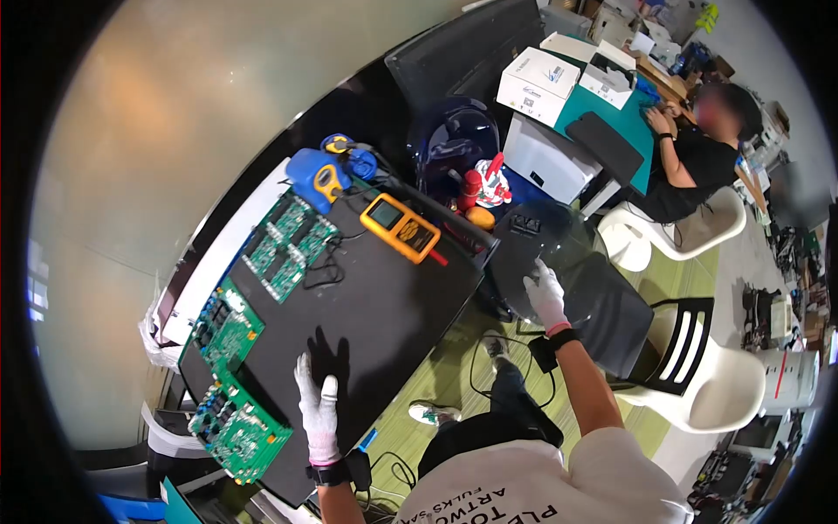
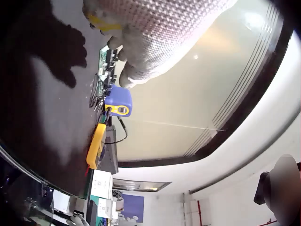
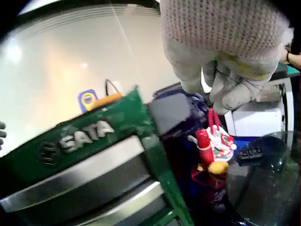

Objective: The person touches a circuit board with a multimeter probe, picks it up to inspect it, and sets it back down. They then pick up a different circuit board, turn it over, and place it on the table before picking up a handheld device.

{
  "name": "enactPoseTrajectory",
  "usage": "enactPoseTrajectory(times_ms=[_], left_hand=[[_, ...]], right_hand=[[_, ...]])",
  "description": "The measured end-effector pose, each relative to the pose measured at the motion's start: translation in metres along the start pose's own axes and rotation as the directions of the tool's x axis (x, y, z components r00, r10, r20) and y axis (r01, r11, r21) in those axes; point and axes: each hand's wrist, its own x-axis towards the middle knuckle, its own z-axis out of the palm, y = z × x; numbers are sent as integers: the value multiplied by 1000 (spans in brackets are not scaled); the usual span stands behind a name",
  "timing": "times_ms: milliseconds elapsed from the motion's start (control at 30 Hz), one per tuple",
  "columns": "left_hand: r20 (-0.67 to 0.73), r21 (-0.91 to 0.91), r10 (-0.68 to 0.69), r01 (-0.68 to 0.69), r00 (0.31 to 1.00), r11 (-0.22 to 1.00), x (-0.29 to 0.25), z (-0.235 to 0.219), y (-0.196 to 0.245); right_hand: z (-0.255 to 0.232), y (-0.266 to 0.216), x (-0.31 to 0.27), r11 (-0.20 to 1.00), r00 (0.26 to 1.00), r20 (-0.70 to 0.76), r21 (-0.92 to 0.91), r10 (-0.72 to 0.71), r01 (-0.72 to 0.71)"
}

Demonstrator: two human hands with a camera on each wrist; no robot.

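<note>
My left hand (image 1: 319, 415), in a white glove, hovers palm-up-front over the black work mat (image 1: 393, 310), fingers extended and nothing in them. Its shadow falls on the mat. Green circuit boards (image 1: 244, 437) lie to its left, with another board (image 1: 288, 244) farther back. An orange handheld meter (image 1: 400, 229) rests near the mat's far right corner, beside a blue-and-yellow soldering station (image 1: 319, 179). Away from the bench, my gloved right hand (image 1: 546, 299) is held over a dark glossy chair (image 1: 567, 253). Its fingers (image 3: 235, 94) hang loosely bent, holding nothing, in the right wrist view.
A green SATA tool cabinet (image 3: 94, 155) supports the bench. Red and white plush items (image 1: 491, 185) sit on a dark blue chair. White boxes (image 1: 537, 85) stand on a teal-topped desk where a person (image 1: 698, 157) sits. White chairs (image 1: 707, 380) and floor cables lie right.
</note>
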Motion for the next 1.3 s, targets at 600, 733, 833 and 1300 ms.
enactPoseTrajectory(times_ms=[600,733,833,1300], left_hand=[[-128,876,-177,195,976,441,8,31,-52],[-118,870,-166,183,979,457,5,26,-55],[-125,878,-175,191,977,439,2,25,-55],[-161,881,-171,219,972,419,16,51,-44]], right_hand=[[115,155,282,749,957,287,-642,36,164],[130,145,300,749,941,332,-639,63,175],[149,169,303,755,968,243,-622,-66,207],[-7,18,229,829,818,364,-178,-446,531]])
